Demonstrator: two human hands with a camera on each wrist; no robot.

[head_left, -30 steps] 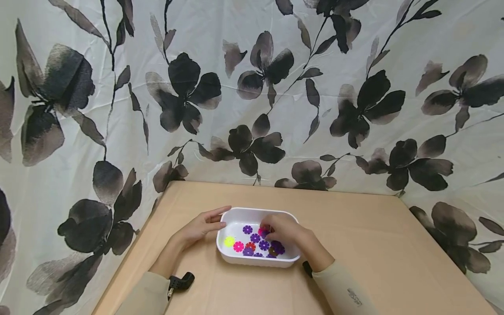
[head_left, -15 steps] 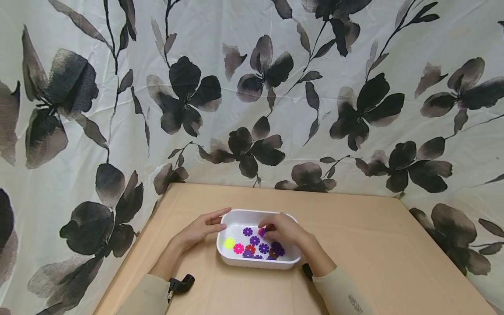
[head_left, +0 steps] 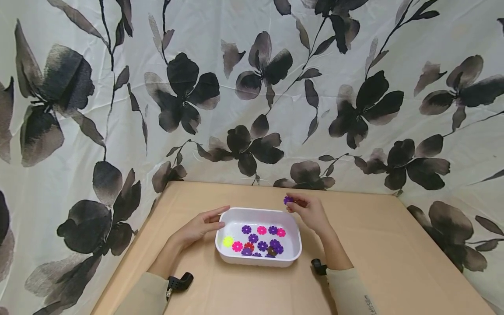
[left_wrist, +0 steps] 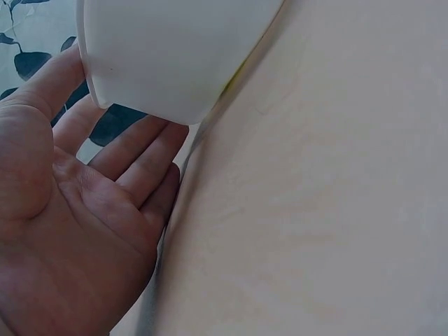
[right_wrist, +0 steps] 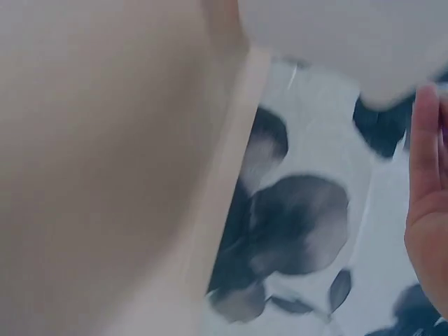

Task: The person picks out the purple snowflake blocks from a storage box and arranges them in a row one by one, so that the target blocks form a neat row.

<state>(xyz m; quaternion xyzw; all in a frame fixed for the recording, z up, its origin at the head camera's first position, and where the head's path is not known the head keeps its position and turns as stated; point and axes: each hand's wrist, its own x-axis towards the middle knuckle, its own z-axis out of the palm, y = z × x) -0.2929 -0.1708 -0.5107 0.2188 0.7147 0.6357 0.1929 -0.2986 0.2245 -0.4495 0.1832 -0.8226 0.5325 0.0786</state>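
A white plastic tray (head_left: 258, 262) holds several small flower-shaped pieces: purple ones (head_left: 253, 238), pink ones (head_left: 261, 230), a yellow one (head_left: 228, 241) and a red one (head_left: 249, 247). At its left end, my left hand (head_left: 198, 227) rests with relaxed fingers against the outer wall. The left wrist view shows the thumb at the tray's rim and fingertips at its lower side (left_wrist: 154, 56). Past the tray's back right corner, my right hand (head_left: 309, 212) pinches a purple flower-shaped piece (head_left: 288, 200) between thumb and fingers. In the right wrist view that hand shows only in part, its piece hidden.
The tray stands on a light tan table (head_left: 354, 236). Behind it hangs a white cloth (head_left: 307, 100) printed with dark flowers. A black device is at the left wrist (head_left: 180, 282), and another at the right wrist (head_left: 319, 267).
My right hand has lifted out of the tray and moved up and right, past its back rim, carrying a purple flower-shaped piece. Pink pieces it covered now show. The left hand stays put.
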